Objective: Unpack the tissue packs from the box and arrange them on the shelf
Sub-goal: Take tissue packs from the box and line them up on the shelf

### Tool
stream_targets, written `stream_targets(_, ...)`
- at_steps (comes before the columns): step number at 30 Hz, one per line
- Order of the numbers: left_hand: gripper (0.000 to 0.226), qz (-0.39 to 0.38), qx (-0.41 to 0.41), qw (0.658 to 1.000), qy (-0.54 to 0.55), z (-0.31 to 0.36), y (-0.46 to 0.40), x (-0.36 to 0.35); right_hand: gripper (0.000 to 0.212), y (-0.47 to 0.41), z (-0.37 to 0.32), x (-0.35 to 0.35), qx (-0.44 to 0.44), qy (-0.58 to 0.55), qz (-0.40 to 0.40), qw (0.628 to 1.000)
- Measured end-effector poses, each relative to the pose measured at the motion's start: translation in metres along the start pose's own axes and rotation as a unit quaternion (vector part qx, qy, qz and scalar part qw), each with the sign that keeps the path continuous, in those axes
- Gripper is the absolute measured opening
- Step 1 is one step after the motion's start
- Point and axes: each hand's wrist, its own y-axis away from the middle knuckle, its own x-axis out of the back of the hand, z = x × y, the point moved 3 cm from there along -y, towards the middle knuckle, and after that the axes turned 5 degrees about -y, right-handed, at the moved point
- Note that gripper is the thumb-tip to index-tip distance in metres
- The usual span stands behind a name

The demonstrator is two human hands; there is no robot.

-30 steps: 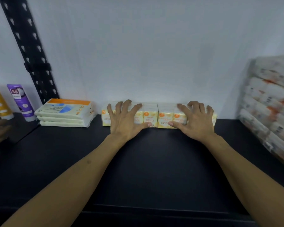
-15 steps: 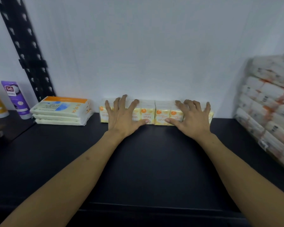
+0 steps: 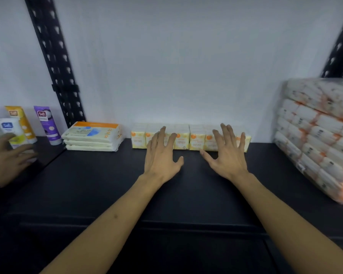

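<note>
A row of small yellow-and-white tissue packs (image 3: 194,138) stands against the white back wall on the black shelf (image 3: 107,184). My left hand (image 3: 161,157) hovers in front of the row's left half, fingers spread, holding nothing. My right hand (image 3: 227,155) hovers in front of the right half, also spread and empty. Both hands sit just short of the packs and hide parts of the row. The box is out of view.
A flat stack of white wipe packs (image 3: 92,138) lies left of the row. A large wrapped bundle of white-and-orange packs (image 3: 321,135) fills the right end. Tubes (image 3: 46,123) stand at far left behind a black upright (image 3: 55,62). Another person's hand (image 3: 7,159) reaches in at the left edge.
Both my hands have lifted off the tissue packs and drawn back a little, fingers now spread. The packs stay in their row.
</note>
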Motion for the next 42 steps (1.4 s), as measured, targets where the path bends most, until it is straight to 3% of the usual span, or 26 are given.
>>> stream_targets(6,0.062,-0.087,0.036,0.995,0.021,0.002,0.039,0.011,0.077,0.042,-0.023,0.014,-0.051,-0.067,-0.075,0.994)
stream_targets(11,0.064,-0.158,0.05,0.986,0.001,0.006,0.073,0.026,0.072,0.082,-0.041,0.035,-0.089,-0.058,-0.192,0.976)
stream_targets(16,0.069,-0.202,0.032,0.979,-0.017,0.007,0.104,0.041,0.071,0.123,-0.063,0.059,-0.096,-0.038,-0.226,0.969)
stream_targets(19,0.075,-0.199,0.023,0.979,-0.029,0.012,0.133,0.05,0.067,0.161,-0.078,0.066,-0.082,-0.016,-0.179,0.98)
stream_targets(22,0.076,-0.125,-0.006,0.99,-0.066,0.016,0.17,0.056,0.067,0.201,-0.093,0.063,-0.049,-0.008,-0.085,0.995)
stream_targets(25,0.077,-0.073,-0.033,0.994,-0.071,0.017,0.202,0.057,0.064,0.228,-0.099,0.059,-0.015,-0.007,-0.042,0.999)
stream_targets(29,0.068,-0.026,-0.044,0.998,0.024,0.019,0.246,0.056,0.063,0.255,-0.11,0.056,-0.02,-0.048,0.012,0.999)
stream_targets(32,0.068,-0.044,-0.032,0.992,0.113,0.019,0.291,0.041,0.062,0.286,-0.116,0.038,-0.049,-0.097,0.017,0.994)
stream_targets(37,0.063,-0.183,0.035,0.973,0.138,0.004,0.385,-0.015,0.058,0.365,-0.111,-0.028,-0.143,-0.184,-0.116,0.966)
stream_targets(42,0.061,-0.362,0.158,0.909,0.135,-0.023,0.462,-0.079,0.056,0.463,-0.096,-0.092,-0.315,-0.196,-0.339,0.865)
